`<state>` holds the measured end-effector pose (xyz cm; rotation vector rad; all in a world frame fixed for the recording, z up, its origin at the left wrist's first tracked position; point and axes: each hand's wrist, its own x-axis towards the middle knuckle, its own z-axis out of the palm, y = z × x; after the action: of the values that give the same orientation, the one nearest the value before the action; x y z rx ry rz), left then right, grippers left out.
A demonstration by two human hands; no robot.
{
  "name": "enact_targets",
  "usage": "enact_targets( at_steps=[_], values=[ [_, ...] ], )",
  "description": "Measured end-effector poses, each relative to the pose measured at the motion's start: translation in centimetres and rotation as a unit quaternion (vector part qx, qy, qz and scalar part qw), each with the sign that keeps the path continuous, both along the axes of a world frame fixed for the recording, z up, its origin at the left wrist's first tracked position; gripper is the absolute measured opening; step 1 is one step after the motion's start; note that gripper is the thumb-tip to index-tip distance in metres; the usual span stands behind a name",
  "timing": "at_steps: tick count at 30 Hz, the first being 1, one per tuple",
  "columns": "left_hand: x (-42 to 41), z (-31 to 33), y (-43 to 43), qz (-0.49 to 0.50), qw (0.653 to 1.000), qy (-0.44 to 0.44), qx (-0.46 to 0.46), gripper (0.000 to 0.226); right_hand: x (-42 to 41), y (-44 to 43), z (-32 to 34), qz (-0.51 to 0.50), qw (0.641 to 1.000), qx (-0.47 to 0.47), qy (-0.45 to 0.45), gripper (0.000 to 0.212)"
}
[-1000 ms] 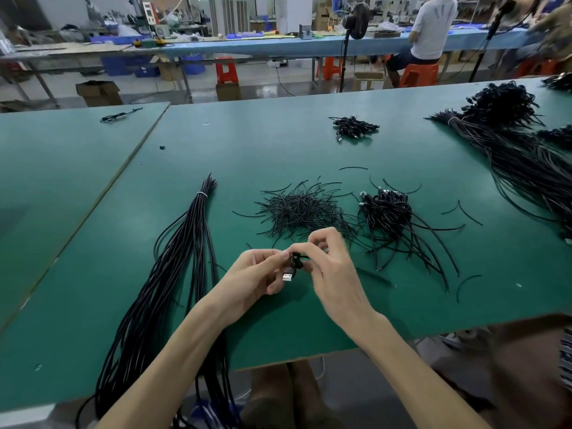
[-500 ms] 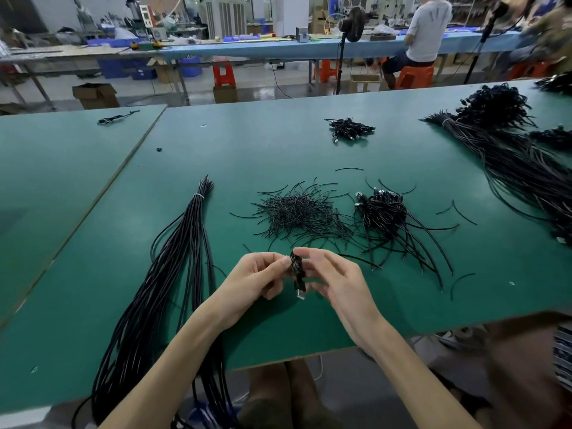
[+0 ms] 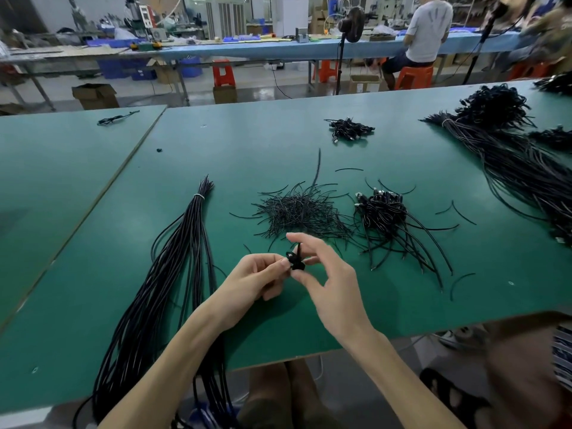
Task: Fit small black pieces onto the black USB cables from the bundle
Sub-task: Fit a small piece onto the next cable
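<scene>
Your green table top (image 3: 263,140) is matt and smooth; the long black cable bundle (image 3: 185,243) on it shines like plastic.

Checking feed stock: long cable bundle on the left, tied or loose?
Tied: a pale band wraps the long cable bundle near its far end; nearer the person the cables fan apart.

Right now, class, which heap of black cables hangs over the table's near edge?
The long bundle on the left, running under the left forearm; the other heaps lie farther back.
</scene>
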<state>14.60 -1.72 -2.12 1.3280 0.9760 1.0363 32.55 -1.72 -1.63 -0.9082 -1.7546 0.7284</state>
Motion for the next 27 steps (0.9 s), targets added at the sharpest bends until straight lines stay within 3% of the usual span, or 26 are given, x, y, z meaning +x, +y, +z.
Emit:
enact_targets(
  at_steps=[2, 4, 6, 9, 18, 23, 27],
  values=[
    [-0.1, 0.0, 0.0, -0.013, 1.0, 0.001, 0.005, 0.035, 0.1, 0.2, -0.2, -0.04, 0.986, 0.138, -0.087, 0.046],
    [-0.2, 0.0, -0.1, -0.021, 1.0, 0.008, 0.006, 0.042, 0.1, 0.5, -0.8, -0.076, 0.95, 0.26, -0.156, 0.025],
    [-0.1, 0.1, -0.2, -0.022, 1.0, 0.011, 0.004, 0.036, 0.0, 0.5, -1.2, -0.093, 0.929, 0.31, -0.182, 0.018],
    [0.0, 0.2, -0.2, -0.013, 1.0, 0.017, 0.002, 0.03, -0.1, 0.3, -1.4, -0.075, 0.93, 0.31, -0.184, 0.021],
    [0.5, -0.7, -0.1, 0.06, 0.998, -0.026, 0.005, 0.032, 1.3, -0.5, -1.1, 0.014, 0.975, 0.181, -0.13, 0.045],
    [1.0, -1.0, 0.1, 0.109, 0.993, -0.041, 0.002, 0.038, 1.5, -1.2, -1.1, 0.046, 0.999, 0.019, 0.02, 0.037],
    [1.1, -1.1, 0.0, 0.109, 0.994, -0.017, 0.012, 0.033, 1.7, -0.3, -0.6, 0.029, 0.988, -0.101, 0.108, 0.031]
  ],
)
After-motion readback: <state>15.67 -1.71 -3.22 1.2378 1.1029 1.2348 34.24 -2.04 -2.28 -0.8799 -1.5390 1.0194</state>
